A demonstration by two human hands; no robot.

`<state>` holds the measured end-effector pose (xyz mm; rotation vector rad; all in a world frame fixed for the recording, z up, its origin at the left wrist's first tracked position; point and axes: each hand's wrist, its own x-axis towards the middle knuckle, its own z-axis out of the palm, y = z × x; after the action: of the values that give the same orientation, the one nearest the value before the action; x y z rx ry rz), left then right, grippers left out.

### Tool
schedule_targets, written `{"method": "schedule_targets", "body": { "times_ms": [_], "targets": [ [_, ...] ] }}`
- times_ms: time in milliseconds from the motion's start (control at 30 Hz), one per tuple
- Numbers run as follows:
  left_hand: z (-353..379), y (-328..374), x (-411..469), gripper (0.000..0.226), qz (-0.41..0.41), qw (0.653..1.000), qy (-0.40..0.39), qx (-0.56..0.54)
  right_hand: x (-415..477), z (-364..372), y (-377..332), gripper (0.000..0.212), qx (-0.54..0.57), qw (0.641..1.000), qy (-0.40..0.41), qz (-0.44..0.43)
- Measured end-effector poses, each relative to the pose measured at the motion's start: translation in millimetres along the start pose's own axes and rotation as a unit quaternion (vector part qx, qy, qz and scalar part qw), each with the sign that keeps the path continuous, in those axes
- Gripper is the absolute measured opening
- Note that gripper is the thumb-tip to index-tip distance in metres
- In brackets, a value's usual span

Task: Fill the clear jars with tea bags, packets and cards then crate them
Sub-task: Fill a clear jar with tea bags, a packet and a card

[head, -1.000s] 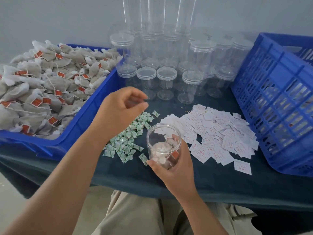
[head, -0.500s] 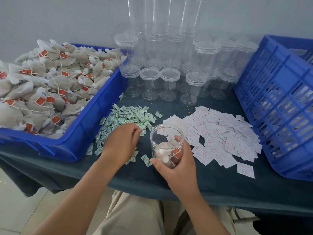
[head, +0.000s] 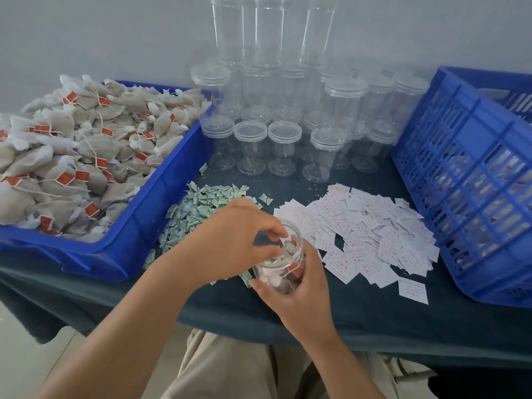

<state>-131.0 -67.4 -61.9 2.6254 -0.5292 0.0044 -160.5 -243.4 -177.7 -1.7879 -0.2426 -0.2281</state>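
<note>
- Far left, a blue tray (head: 138,226) heaped with tea bags (head: 72,156).
- Green packets (head: 201,203) lie beside it.
- Left hand (head: 230,243): fingers bunched at the jar (head: 288,272) mouth; can't tell if they pinch anything.
- Right hand (head: 299,300) wraps the jar, between packets and cards (head: 374,234).
- Blue crate (head: 466,182) far right.

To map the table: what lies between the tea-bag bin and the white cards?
Green packets in a pile, partly under the left hand; head view.

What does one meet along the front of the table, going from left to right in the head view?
Bin of tea bags → packets → jar → cards → crate.
</note>
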Motion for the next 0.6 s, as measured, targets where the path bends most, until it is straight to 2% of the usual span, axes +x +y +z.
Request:
{"method": "schedule_targets", "body": {
  "times_ms": [33,100,167,200,233,267,300,333,400,433,500,600],
  "targets": [
    [1.8,0.0,0.8,0.016,-0.01,1.0,-0.002,-0.005,-0.6,0.5,0.2,0.085,0.0,1.0,0.002,0.0],
    [5.2,2.5,1.4,0.009,-0.009,0.998,0.047,-0.047,-1.9,0.7,0.1,0.088,0.021,1.0,0.006,0.007],
    [13.5,6.6,3.0,0.01,-0.029,0.97,0.161,-0.179,-2.8,-0.1,-0.6,0.087,0.046,0.999,0.019,0.015],
    [19.9,7.6,6.8,0.015,-0.06,0.93,0.234,-0.277,-3.6,-1.1,-1.0,0.088,0.057,0.998,0.032,0.015],
    [26.7,8.0,12.4,0.02,-0.11,0.866,0.295,-0.39,-4.6,-2.3,-1.0,0.089,0.071,0.996,0.044,0.017],
    [36.5,6.3,19.6,0.025,-0.168,0.8,0.321,-0.478,-5.9,-4.0,-0.6,0.09,0.089,0.994,0.055,0.022],
    [47.2,3.7,26.0,0.028,-0.22,0.772,0.314,-0.507,-7.4,-6.2,-0.1,0.09,0.112,0.991,0.065,0.031],
    [58.1,0.2,32.4,0.026,-0.246,0.796,0.277,-0.478,-9.1,-9.7,0.3,0.092,0.13,0.988,0.078,0.04],
    [81.9,-8.6,44.1,0.014,-0.2,0.922,0.164,-0.288,-10.4,-21.7,-0.1,0.098,0.139,0.983,0.112,0.039],
    [90.4,-10.1,48.8,0.012,-0.152,0.966,0.115,-0.176,-9.5,-29.8,-0.2,0.096,0.13,0.983,0.126,0.028],
    [103.2,-11.9,60.3,0.016,-0.066,0.995,0.065,-0.043,-6.1,-45.2,0.8,0.084,0.103,0.985,0.136,0.015],
    [110.6,-4.3,72.1,0.02,-0.053,0.998,0.016,0.026,1.1,-57.5,7.5,0.075,0.076,0.988,0.134,0.027]
  ]
}}
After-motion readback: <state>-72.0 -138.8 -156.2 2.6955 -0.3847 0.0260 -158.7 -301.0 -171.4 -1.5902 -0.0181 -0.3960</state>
